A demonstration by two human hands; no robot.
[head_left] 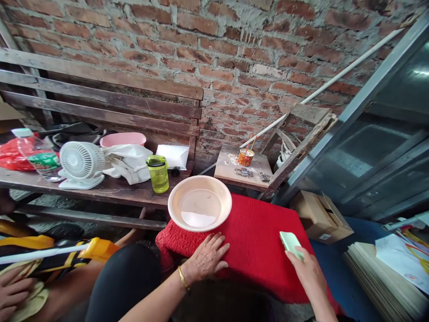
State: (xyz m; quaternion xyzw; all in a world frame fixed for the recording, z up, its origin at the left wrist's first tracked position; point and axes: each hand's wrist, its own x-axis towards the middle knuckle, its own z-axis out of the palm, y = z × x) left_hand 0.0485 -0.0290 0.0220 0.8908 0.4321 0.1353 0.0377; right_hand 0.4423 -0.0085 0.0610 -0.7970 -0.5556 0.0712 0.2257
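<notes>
My left hand point(206, 259) lies flat on the red cloth point(261, 232), fingers stretched out, just below a cream basin point(171, 203). A gold bracelet is on that wrist. The basin holds shallow clear water with a few dark specks. At the cloth's right side, my right hand point(310, 270) grips a mint-green, rounded flat object that looks like a phone point(290, 242). Its lower end is hidden by my fingers.
A wooden bench point(110, 191) at the left carries a white fan point(80, 163), a green bottle point(158, 174) and a pink basin point(123, 139). Another person's hand point(13, 290) with a yellowish cloth is at lower left. A cardboard box point(318, 219) stands right.
</notes>
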